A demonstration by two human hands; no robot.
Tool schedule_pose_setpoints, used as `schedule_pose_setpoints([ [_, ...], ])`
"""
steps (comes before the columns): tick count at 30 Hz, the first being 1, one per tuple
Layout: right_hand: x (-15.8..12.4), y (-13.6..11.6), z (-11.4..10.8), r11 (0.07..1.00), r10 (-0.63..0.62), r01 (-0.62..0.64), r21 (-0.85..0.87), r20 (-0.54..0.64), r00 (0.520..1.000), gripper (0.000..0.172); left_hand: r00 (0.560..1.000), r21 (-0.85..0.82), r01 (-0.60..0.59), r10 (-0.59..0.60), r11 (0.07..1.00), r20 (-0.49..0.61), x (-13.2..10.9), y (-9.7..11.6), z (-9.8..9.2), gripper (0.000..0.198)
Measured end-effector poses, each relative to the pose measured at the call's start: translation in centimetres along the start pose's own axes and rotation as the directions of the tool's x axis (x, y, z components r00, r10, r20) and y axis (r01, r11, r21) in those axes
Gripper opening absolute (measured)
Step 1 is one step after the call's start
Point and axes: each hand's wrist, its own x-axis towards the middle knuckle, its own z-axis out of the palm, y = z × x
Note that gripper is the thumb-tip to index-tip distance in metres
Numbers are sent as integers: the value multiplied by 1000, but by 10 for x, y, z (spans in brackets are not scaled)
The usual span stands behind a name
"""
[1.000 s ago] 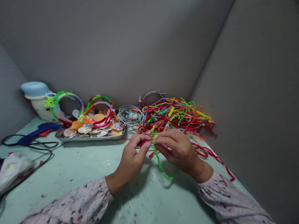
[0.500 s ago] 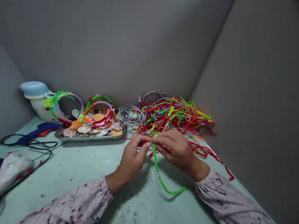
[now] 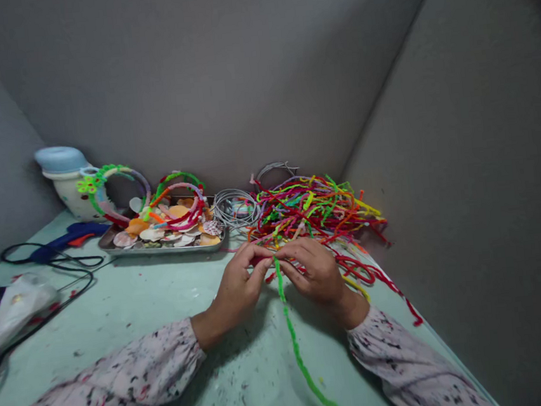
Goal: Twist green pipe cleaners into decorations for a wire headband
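Note:
My left hand (image 3: 240, 285) and my right hand (image 3: 313, 272) meet fingertip to fingertip above the table, both closed in a pinch. A bright green pipe cleaner (image 3: 293, 338) hangs from between the fingertips and trails toward me over the tabletop. Something red shows inside the curl of my left fingers, mostly hidden. Just beyond the hands lies a tangled heap of coloured pipe cleaners (image 3: 318, 205), with red strands reaching past my right wrist.
Behind my left hand stands a metal tray (image 3: 170, 251) of seashells, with pipe-cleaner-wrapped rings (image 3: 184, 224) on top. Coiled grey wire (image 3: 236, 208) sits beside it. Farther left are a blue glue gun (image 3: 66, 240), its black cord, a white container (image 3: 75, 193) and a plastic bag (image 3: 19, 307).
The green pipe cleaner's free end has swung down toward me and hangs straighter. My right hand has shifted slightly left, uncovering a yellow strand by the wrist. My left hand has hardly moved.

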Motion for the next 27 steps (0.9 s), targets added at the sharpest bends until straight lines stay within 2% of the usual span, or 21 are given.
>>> schedule_pose_setpoints([
  [6,-2,-4,6,977,154,-151,151,-7,988,6,999,95,-54,54,994,-3,0,-4,-1,10],
  [14,-7,-7,11,863,367,-377,336,94,925,5,994,186,-113,109,976,31,1,-13,-1,10],
  [20,-6,-9,13,785,466,-483,388,145,873,4,985,246,-175,171,953,38,-1,-15,-1,9],
  [27,-7,-8,13,729,520,-558,397,210,828,14,977,250,-210,210,945,28,-3,-13,-2,9],
])
